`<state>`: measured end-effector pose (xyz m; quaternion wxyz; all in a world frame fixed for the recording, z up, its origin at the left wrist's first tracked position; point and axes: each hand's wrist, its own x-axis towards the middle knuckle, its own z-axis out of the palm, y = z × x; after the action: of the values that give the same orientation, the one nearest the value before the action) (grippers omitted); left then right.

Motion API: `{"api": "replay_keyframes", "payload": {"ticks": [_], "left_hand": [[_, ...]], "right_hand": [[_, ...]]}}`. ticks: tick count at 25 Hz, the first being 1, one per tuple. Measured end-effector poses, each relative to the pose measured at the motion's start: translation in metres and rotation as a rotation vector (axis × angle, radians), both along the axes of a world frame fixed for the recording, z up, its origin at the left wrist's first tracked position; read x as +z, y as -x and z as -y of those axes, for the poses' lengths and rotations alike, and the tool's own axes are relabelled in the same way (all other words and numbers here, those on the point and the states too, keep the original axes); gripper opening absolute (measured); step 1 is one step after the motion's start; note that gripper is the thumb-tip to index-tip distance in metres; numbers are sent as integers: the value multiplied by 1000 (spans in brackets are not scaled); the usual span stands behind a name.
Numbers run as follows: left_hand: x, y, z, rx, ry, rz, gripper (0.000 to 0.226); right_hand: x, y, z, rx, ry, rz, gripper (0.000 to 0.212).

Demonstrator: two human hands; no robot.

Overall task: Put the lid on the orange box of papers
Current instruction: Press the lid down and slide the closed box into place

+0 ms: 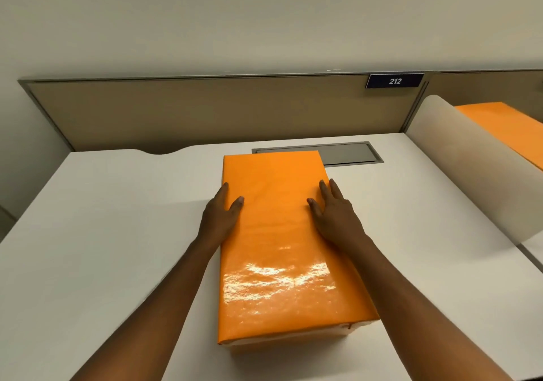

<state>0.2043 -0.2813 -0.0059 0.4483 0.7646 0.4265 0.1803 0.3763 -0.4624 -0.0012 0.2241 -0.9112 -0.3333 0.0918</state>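
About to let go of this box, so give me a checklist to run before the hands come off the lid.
1. Lid covers the orange box end to end: ok.
2. Lid fully seated at the near edge: cannot tell; a pale strip shows beneath it.
3. Left hand on the lid's left edge: ok.
4. Right hand on the right edge: ok.
5. Box fully on the desk: ok.
6. Papers inside lying flat: cannot tell, hidden.
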Motion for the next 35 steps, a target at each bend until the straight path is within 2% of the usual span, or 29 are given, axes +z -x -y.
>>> {"api": "replay_keyframes", "payload": {"ticks": [10, 21, 24, 28, 31, 33, 35], "left_hand": [[-22, -14, -8, 0, -32, -47, 72], [-25, -14, -7, 13, -79, -103, 73], [-15, -9, 4, 123, -186, -116, 76], [1, 8, 37, 278, -325, 13, 67], [-7, 29, 47, 349, -253, -25, 61], [-9, 40, 49, 298, -95, -81, 61], [-6, 52, 56, 251, 85, -94, 64]], "right_hand": [[-26, -9, -18, -10, 39, 39, 67], [-27, -16, -15, 50, 24, -37, 70], [-19, -17, -13, 28, -89, -122, 71], [-6, -22, 10, -11, -393, -401, 63], [-15, -20, 38, -51, -431, -465, 56], [-22, -15, 59, -51, -436, -484, 57], [-25, -4, 80, -46, -480, -602, 66]]}}
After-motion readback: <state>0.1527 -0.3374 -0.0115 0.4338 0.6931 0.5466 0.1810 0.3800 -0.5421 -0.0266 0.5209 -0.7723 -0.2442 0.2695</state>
